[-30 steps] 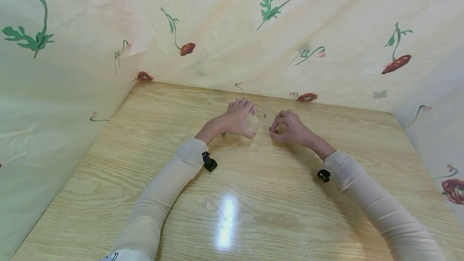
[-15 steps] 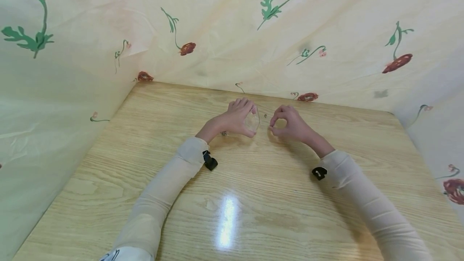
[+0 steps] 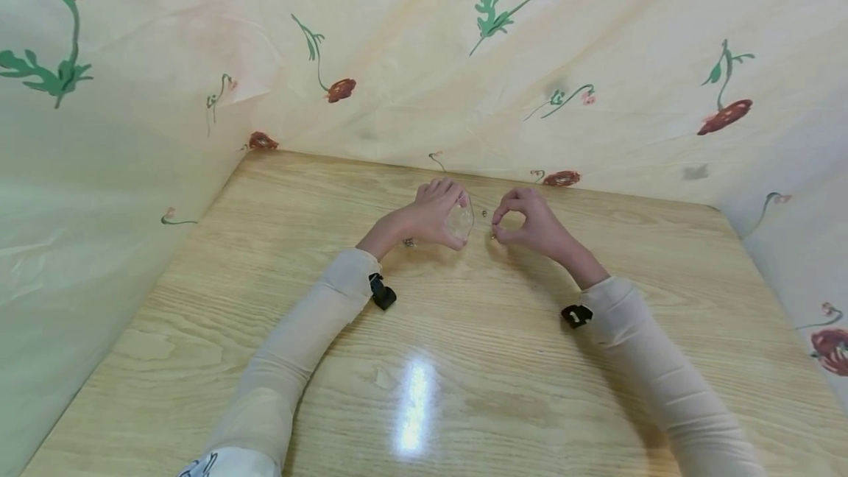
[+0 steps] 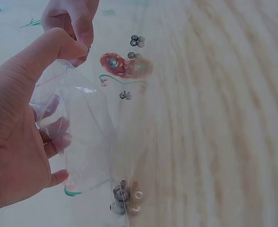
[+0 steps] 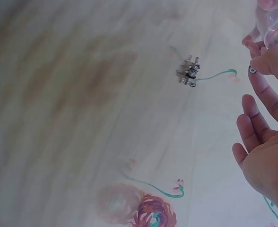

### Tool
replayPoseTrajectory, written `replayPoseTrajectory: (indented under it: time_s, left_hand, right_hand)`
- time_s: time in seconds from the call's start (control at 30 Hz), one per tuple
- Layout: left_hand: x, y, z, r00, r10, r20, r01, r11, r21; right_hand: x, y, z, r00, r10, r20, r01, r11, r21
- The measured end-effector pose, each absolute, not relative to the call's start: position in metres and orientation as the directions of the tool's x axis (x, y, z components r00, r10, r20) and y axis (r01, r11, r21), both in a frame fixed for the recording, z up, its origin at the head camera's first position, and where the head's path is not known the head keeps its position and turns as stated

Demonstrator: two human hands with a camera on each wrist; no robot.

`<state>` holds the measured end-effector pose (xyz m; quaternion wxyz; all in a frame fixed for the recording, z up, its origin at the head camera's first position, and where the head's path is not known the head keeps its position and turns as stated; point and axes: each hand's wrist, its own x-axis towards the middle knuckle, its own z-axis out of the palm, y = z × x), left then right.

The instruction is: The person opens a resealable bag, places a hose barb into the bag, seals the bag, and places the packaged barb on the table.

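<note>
We see a transparent, thin plastic bag (image 3: 460, 223) held up in the left hand (image 3: 424, 221), whose thumb and fingers stand wide apart round the film. It looks light and limp, so we would judge it best held by the rim near the red line seen in the right wrist view; pressed, it would fold in on itself.

Just right of the bag, the right hand (image 3: 542, 230) pinches a small round silver metal piece (image 5: 252, 69) between thumb and index fingertips, with almost no gap, the other fingers loosely bent. We expect the piece to be hard, smooth and apt to slip or roll, so a fingertip hold on its sides seems right.

Another tiny silver piece (image 3: 484, 213) lies just right of the bag on the glossy, light wood-grain table (image 3: 517, 359). Left of the bag, beside the left wrist, sits a silver metal cluster (image 3: 408, 242); we cannot tell whether plastic covers it, and the forearm might brush it. Beyond the bag hangs a cream sheet printed with red flowers (image 3: 397, 124), which could limit reach that way.
</note>
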<state>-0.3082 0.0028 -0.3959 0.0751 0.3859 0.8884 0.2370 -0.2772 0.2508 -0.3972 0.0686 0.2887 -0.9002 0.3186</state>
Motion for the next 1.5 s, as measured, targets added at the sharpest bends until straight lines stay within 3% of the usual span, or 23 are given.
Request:
replayPoseTrajectory:
  time_s: [0.6, 1.27, 1.5]
  left_hand:
    - [-0.313, 0.003, -0.397, -0.691, 0.720, 0.065, 0.659, 0.591, 0.465]
    - [-0.311, 0.002, -0.396, -0.693, 0.716, 0.079, 0.662, 0.589, 0.464]
    - [-0.309, 0.003, -0.396, -0.686, 0.723, 0.082, 0.674, 0.589, 0.445]
  right_hand:
    - [-0.276, 0.241, -0.389, -0.797, -0.435, 0.418, -0.603, 0.559, -0.568]
    - [-0.274, 0.229, -0.384, -0.706, -0.389, 0.592, -0.695, 0.541, -0.473]
    - [-0.272, 0.224, -0.388, -0.704, -0.379, 0.601, -0.694, 0.549, -0.466]
